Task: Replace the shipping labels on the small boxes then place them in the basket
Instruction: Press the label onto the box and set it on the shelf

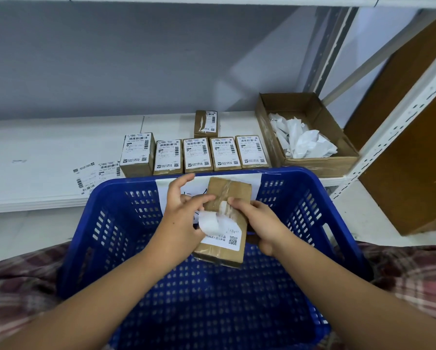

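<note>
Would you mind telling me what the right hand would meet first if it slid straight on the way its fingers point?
Most likely the left hand, whose fingers pinch the half-peeled label just ahead of the right hand on the held box; depth is hard to judge.

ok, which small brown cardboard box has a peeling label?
The small brown cardboard box held over the blue plastic basket: left hand pinches its curled white label, right hand grips it. Boxes on the white shelf have flat labels.
</note>
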`<state>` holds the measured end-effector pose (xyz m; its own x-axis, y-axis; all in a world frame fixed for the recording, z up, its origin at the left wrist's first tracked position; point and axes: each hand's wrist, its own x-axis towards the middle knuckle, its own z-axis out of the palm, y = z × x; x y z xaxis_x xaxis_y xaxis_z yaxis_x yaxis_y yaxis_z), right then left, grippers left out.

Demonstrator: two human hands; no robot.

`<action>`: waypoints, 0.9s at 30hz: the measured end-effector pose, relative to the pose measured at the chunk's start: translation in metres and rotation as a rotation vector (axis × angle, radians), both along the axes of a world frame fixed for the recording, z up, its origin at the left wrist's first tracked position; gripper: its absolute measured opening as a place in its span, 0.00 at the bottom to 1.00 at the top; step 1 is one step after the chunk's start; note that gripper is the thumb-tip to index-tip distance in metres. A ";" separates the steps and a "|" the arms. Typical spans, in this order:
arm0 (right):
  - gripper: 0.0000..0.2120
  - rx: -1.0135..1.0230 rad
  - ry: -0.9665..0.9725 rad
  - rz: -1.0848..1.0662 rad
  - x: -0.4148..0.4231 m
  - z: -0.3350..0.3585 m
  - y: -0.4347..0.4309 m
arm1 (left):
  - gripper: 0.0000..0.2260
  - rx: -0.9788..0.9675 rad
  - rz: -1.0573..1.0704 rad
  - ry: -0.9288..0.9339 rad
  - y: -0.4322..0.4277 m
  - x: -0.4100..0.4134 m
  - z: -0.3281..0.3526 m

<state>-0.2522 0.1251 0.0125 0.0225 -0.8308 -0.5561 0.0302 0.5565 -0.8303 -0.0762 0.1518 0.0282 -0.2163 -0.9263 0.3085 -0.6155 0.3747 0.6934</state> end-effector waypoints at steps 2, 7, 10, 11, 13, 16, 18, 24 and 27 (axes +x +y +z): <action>0.25 -0.003 -0.001 -0.009 0.000 -0.001 0.000 | 0.24 0.052 0.042 -0.008 -0.002 0.000 -0.002; 0.26 -0.017 -0.019 -0.056 -0.001 -0.001 0.001 | 0.17 0.058 0.129 -0.027 -0.007 0.004 -0.010; 0.26 -0.017 -0.039 -0.101 0.000 0.002 0.002 | 0.11 -0.057 0.115 -0.103 -0.005 0.006 -0.011; 0.26 -0.017 -0.054 -0.111 0.001 0.003 0.003 | 0.10 -0.088 0.102 -0.137 -0.004 0.006 -0.010; 0.27 -0.016 -0.087 -0.115 0.004 0.004 0.004 | 0.07 -0.158 0.086 -0.178 -0.003 0.005 -0.007; 0.27 0.020 -0.178 -0.032 0.007 0.010 0.009 | 0.09 -0.232 0.060 -0.223 -0.003 0.004 -0.004; 0.33 0.023 -0.195 0.043 0.008 0.012 0.014 | 0.13 -0.248 0.041 -0.250 -0.003 0.004 -0.004; 0.25 0.039 -0.178 -0.053 0.007 0.008 0.012 | 0.13 -0.249 0.010 -0.305 -0.003 0.003 -0.006; 0.23 0.049 -0.177 -0.086 0.008 0.007 0.012 | 0.13 -0.207 -0.002 -0.323 -0.004 0.002 -0.011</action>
